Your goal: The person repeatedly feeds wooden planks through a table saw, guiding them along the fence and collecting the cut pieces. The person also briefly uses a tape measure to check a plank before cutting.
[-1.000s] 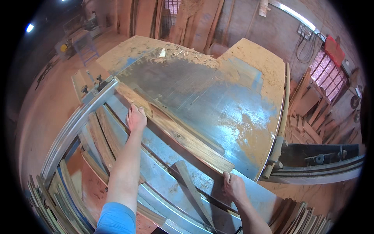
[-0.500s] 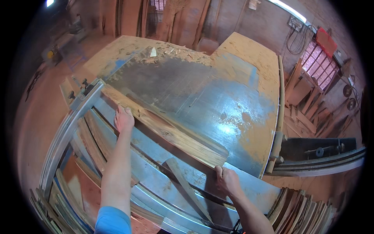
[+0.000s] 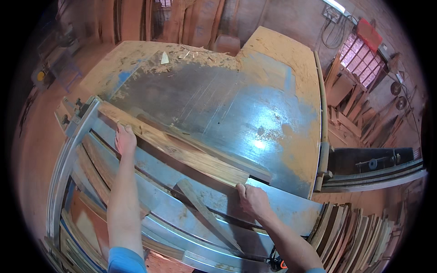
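Note:
A long wooden board (image 3: 182,150) lies slantwise across the sliding table of a panel saw, its far-left end by the crossfence (image 3: 86,119). My left hand (image 3: 125,140) is closed on the board's near edge, toward that end. At the board's right end, my right hand (image 3: 251,198) is closed with its fingers curled against the near corner. A narrow wooden strip (image 3: 255,169) runs along the board's far side and sticks out past its right end. The blade cannot be made out. Below the board, a thin tapered offcut (image 3: 207,214) rests on the sliding table.
Beyond the board spreads the metal saw table (image 3: 195,91), with sawdust and chips at its back. Stacked boards (image 3: 350,232) stand at lower right, more lumber (image 3: 91,182) at lower left. A metal rail (image 3: 373,177) juts out at right. Boards lean on the back wall.
The board, both hands and the crossfence have slid toward the far left. The strip now extends further past the board's right end. The whole view has shifted slightly too.

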Action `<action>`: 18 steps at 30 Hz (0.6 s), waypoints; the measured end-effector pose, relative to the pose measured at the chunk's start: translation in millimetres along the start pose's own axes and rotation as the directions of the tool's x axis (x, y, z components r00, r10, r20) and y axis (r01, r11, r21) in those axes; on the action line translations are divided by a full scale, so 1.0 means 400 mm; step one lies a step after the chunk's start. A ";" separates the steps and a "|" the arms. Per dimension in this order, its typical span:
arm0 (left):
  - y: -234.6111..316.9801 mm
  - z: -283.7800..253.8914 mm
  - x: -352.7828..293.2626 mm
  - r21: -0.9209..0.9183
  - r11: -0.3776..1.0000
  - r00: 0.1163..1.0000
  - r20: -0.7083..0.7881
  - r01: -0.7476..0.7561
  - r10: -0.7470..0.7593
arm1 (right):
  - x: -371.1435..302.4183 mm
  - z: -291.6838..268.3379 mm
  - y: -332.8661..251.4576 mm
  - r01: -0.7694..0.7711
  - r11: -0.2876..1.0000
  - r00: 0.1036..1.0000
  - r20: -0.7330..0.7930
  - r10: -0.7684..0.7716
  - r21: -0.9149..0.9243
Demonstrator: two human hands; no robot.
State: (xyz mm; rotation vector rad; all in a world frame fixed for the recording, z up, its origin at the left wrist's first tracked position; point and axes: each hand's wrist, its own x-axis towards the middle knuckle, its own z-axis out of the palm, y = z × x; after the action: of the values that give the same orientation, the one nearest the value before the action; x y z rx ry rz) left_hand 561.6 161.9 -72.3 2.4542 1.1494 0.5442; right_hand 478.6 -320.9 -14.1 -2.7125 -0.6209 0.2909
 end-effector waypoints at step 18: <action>-0.115 0.022 0.206 0.009 1.000 1.000 -0.015 -0.011 0.011 | 0.138 0.055 -0.147 -0.081 0.996 0.995 0.066 0.079 0.025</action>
State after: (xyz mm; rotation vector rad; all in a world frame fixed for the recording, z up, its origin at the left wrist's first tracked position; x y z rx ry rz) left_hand 585.2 252.4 -87.1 2.4693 1.1471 0.5627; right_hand 499.1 -240.1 -19.2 -2.7149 -0.5223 0.4066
